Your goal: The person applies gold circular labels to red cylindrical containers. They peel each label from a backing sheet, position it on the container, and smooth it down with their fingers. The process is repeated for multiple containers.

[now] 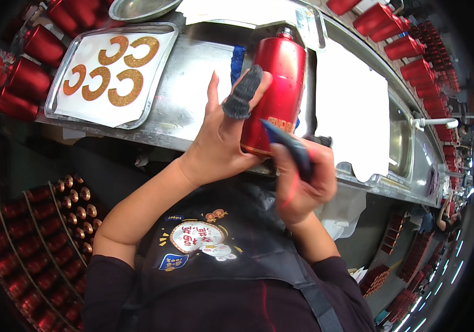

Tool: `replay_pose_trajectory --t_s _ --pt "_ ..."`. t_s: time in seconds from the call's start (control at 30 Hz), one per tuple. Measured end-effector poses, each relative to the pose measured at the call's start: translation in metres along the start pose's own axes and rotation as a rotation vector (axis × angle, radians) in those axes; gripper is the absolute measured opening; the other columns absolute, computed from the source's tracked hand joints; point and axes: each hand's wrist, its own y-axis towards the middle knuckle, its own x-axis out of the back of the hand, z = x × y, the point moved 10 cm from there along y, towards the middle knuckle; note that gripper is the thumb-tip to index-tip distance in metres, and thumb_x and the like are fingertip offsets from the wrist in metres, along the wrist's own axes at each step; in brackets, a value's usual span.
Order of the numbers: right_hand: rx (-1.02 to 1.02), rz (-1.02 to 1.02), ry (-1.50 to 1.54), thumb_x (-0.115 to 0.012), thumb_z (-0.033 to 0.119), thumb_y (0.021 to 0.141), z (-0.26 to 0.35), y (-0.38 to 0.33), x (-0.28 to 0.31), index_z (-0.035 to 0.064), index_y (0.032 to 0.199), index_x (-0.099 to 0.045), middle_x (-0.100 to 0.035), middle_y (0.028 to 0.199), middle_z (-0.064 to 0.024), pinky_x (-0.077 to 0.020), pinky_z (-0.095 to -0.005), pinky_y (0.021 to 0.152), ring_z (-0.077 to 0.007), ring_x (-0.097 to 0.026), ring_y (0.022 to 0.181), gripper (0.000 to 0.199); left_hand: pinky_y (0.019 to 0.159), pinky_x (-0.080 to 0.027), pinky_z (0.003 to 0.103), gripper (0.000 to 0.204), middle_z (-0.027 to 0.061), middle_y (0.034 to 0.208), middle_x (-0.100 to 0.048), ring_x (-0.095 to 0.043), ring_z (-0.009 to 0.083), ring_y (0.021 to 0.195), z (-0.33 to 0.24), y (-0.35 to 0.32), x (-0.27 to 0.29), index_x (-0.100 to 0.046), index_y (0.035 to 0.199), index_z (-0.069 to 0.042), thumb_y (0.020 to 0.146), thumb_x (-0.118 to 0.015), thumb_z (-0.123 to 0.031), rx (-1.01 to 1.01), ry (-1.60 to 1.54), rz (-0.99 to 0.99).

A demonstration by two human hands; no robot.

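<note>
Two hands meet at one red bottle (pixel 277 77), whose neck points away from the person, over the metal worktop (pixel 190 66). The right hand (pixel 310 176) is closed round a dark blue tool (pixel 298 153), its narrow tip against or just above the bottle near the gold lettering (pixel 280 123); contact is hard to confirm. The left hand (pixel 216 145) lies along the bottle's left side and near end, one finger raised clear; whether it truly grips or merely braces, I cannot tell. A black finger cover (pixel 242 93) sits on the finger lying against the bottle.

To handle this well, I would keep the left hand firm, so the round body cannot roll under pressure, and its fingers clear of the tip's path. Light, even strokes with the tool's edge laid low should suit the glossy curved surface better than digging with the point, which could scratch it. Turning the bottle a little at a time would keep the lettering facing up.

A blue strip (pixel 237 62) shows left of the bottle; farther left, a metal tray (pixel 158 80) bears five curved gold pieces (pixel 123 102). To the right lies a white sheet (pixel 353 110).
</note>
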Motion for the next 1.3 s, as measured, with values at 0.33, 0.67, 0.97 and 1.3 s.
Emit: replay_pose_trajectory --t_s 0.33,0.67,0.97,1.3 --pt "-0.294 0.205 0.108 -0.076 0.008 0.088 -0.072 0.017 0.048 0.0002 0.093 -0.063 -0.06 0.083 -0.0014 -0.0438 -0.0218 0.067 -0.0086 -0.055 0.075 0.016 0.112 -0.003 0.076 0.065 0.0353 0.159 -0.026 -0.022 0.0565 0.147 -0.006 -0.02 0.0 -0.069 0.131 -0.035 0.071 -0.079 -0.06 0.126 0.33 0.035" --pt "0.602 0.116 -0.244 -0.077 0.008 0.074 0.025 0.101 -0.022 0.0087 0.088 -0.064 -0.06 0.082 -0.0046 -0.0512 -0.0305 0.067 -0.0217 -0.061 0.077 0.019 0.117 -0.005 0.069 0.113 0.0322 0.159 -0.027 -0.028 0.0469 0.148 0.023 -0.041 0.018 -0.033 0.152 0.004 0.068 -0.089 -0.046 0.283 0.167 -0.038" --pt "0.223 0.136 0.02 -0.067 -0.012 0.064 -0.008 0.041 0.015 0.0049 0.101 -0.072 -0.066 0.086 -0.0086 -0.0499 -0.0376 0.069 -0.0267 -0.061 0.075 0.041 0.116 -0.001 0.071 0.117 0.0281 0.166 -0.014 -0.017 0.0446 0.153 -0.005 -0.024 -0.004 -0.02 0.158 -0.002 0.07 -0.09 -0.033 0.108 0.166 0.119" --pt "0.397 0.372 0.098 -0.073 -0.014 0.059 -0.009 -0.012 0.011 0.0042 0.102 -0.073 -0.065 0.09 -0.012 -0.0543 -0.0398 0.076 -0.0284 -0.065 0.082 0.046 0.106 -0.047 0.04 0.112 0.024 0.15 -0.047 -0.057 0.0292 0.129 -0.004 -0.007 -0.016 -0.014 0.159 0.005 0.077 -0.088 -0.013 0.127 0.015 0.111"
